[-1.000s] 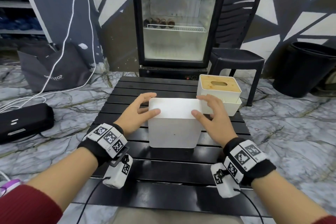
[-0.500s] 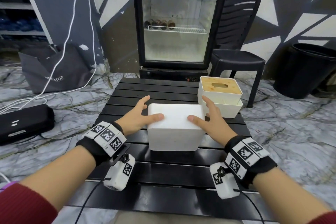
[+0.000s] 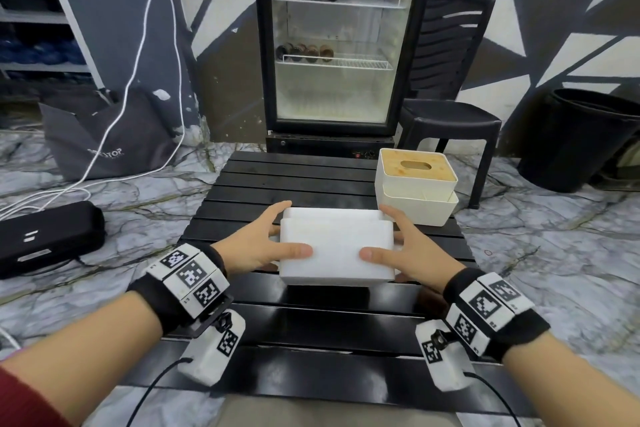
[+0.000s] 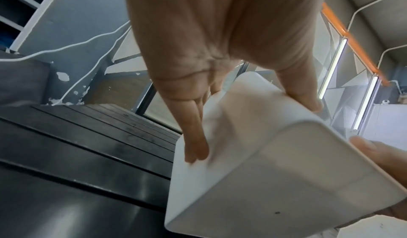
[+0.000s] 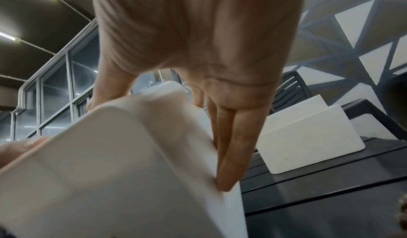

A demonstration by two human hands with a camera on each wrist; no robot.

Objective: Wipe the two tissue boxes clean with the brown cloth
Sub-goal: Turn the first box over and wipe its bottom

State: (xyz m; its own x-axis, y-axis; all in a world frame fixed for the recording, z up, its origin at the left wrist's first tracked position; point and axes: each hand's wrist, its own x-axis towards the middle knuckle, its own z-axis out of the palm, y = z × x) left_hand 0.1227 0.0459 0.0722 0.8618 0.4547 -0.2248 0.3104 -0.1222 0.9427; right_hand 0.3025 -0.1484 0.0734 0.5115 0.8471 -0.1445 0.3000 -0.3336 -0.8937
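The left hand (image 3: 258, 246) and the right hand (image 3: 414, 253) clamp the near tissue box (image 3: 336, 253) between them — left thumb (image 3: 294, 249) laid across its upward face from one end, right thumb (image 3: 375, 254) from the other, fingers flat against the two end walls. In the left wrist view the fingers (image 4: 195, 137) lie together and nearly straight along the white wall, tips short of the lower corner; in the right wrist view the fingers (image 5: 229, 154) likewise press together down the opposite wall, tips at its bottom edge. The box is plain white, turned so that a blank face points up, and it sits over the middle slats of the black slatted table (image 3: 311, 333); whether its underside touches the slats or is just off them cannot be told.

Behind and to the right, near the table's far right corner, stands the second tissue box (image 3: 417, 184), upright, its wooden lid with the oval slot on top — apart from the held box, with a narrow gap beside the right hand's fingers. Bare slats lie open to the left of the left hand, on the far side, and between the box and the near edge. Beyond the far edge stands a glass-door fridge (image 3: 334, 45), with a black stool (image 3: 450, 118) at its right.
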